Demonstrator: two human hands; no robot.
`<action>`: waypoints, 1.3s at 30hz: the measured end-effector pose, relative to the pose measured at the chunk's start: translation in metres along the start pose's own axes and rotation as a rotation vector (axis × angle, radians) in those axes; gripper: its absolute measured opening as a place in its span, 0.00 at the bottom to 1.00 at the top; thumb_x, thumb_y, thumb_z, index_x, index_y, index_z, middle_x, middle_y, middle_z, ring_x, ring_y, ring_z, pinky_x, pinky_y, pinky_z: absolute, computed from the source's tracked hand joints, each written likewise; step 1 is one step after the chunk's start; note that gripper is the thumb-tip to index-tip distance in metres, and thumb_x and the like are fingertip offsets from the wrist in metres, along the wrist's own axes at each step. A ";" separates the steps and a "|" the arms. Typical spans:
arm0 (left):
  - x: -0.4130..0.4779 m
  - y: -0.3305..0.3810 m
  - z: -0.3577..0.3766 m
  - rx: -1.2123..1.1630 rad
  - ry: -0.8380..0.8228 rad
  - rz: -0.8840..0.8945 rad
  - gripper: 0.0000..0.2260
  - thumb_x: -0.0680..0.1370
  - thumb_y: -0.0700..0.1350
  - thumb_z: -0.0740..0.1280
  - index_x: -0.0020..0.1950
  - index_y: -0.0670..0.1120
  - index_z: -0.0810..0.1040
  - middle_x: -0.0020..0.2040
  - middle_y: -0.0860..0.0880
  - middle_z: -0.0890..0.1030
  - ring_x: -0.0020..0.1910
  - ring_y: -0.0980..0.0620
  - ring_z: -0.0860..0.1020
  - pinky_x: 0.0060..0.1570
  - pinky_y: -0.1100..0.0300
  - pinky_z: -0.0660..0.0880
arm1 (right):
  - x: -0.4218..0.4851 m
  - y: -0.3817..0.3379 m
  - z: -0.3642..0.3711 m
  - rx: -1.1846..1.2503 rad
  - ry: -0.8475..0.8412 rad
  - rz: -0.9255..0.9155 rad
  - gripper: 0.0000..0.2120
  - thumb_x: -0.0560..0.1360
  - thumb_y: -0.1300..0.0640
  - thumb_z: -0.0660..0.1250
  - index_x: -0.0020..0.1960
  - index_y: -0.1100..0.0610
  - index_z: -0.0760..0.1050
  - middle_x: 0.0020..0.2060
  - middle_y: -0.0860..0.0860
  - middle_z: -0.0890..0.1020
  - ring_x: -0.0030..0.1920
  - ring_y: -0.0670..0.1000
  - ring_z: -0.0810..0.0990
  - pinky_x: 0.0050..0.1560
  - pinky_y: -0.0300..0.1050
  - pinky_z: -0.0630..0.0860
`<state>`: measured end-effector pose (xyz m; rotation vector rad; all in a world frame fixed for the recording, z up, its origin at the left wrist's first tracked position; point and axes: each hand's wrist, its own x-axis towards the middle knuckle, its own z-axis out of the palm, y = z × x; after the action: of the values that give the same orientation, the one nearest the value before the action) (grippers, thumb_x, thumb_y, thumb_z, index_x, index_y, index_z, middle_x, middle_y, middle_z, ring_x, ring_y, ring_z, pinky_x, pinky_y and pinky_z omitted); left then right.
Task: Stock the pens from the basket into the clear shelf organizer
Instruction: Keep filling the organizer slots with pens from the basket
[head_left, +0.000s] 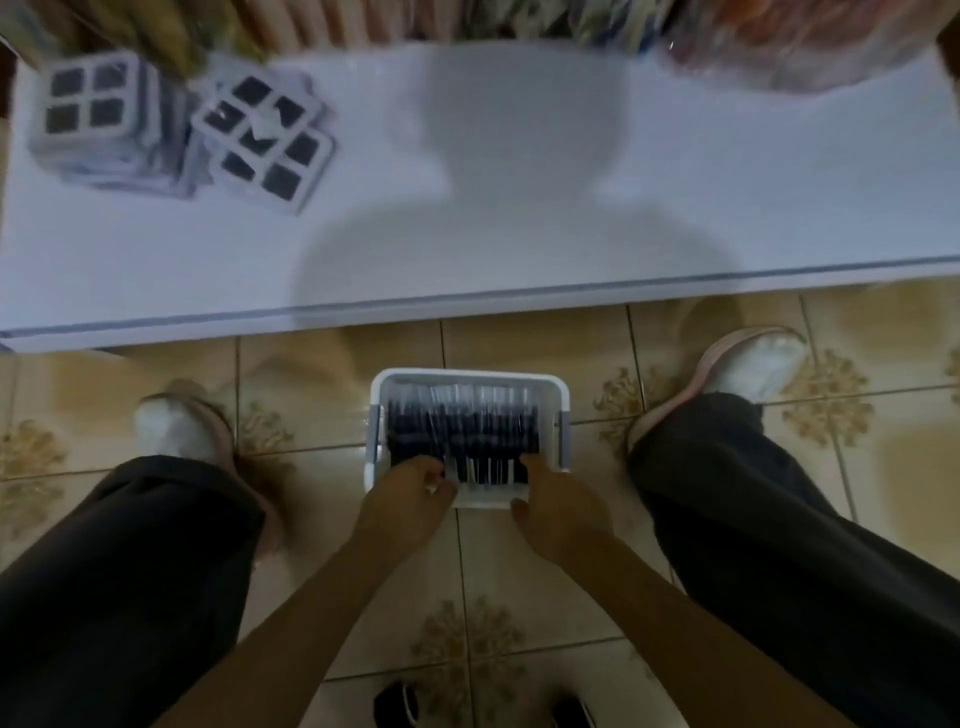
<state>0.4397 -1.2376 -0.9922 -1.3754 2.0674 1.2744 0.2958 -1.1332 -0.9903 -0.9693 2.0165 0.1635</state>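
The left hand (410, 483) curls its fingers over the near ends of a few pens (462, 431) at the lower left of the basket (470, 375), and appears to hold them, though blur hides how many. The right hand (550, 499) reaches into the pens at the lower right, fingertips buried among them and thumb by the near rim; whether it grips anything cannot be told. The pens lie packed side by side, dark barrels with pale ends, filling the white basket, which sits on the tiled floor (519, 561) at lower centre of the frame, between the person's shoes (753, 364). Above it, across the upper half, runs a white shelf (519, 208), and at its upper left stand two clear organizers (265, 140), each with four compartments, the right one tilted against the other. The step looks like gathering a handful to lift, so the stocking has barely begun. The risks come from the tight packing and the long carry: a loose or uneven handful could shed pens onto the tiles, a pull from one end could drag neighbours out or shift the light basket, and the leaning organizer may tip or slide if pens are pushed into it one-handed.
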 end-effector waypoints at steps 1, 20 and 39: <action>0.013 -0.002 0.011 -0.033 0.020 -0.023 0.12 0.80 0.45 0.63 0.37 0.46 0.68 0.34 0.52 0.70 0.32 0.58 0.68 0.30 0.70 0.63 | 0.012 0.001 0.005 -0.007 -0.006 0.012 0.26 0.81 0.50 0.57 0.76 0.54 0.54 0.60 0.56 0.78 0.54 0.58 0.79 0.52 0.52 0.79; 0.095 0.001 0.100 0.052 0.137 -0.350 0.21 0.73 0.60 0.68 0.53 0.42 0.77 0.55 0.42 0.76 0.50 0.43 0.77 0.50 0.47 0.76 | 0.091 0.014 0.051 0.495 -0.123 0.018 0.15 0.79 0.61 0.59 0.65 0.57 0.72 0.59 0.55 0.78 0.56 0.54 0.77 0.50 0.42 0.74; 0.082 -0.001 0.105 0.178 0.237 -0.248 0.25 0.76 0.63 0.63 0.56 0.42 0.73 0.57 0.45 0.72 0.48 0.46 0.77 0.45 0.52 0.75 | 0.091 0.015 0.053 0.600 -0.154 0.026 0.24 0.78 0.61 0.61 0.73 0.52 0.64 0.64 0.54 0.76 0.58 0.53 0.77 0.55 0.43 0.75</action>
<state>0.3831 -1.1960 -1.1058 -1.7029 2.0197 0.8411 0.2910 -1.1511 -1.0953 -0.5287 1.7760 -0.3298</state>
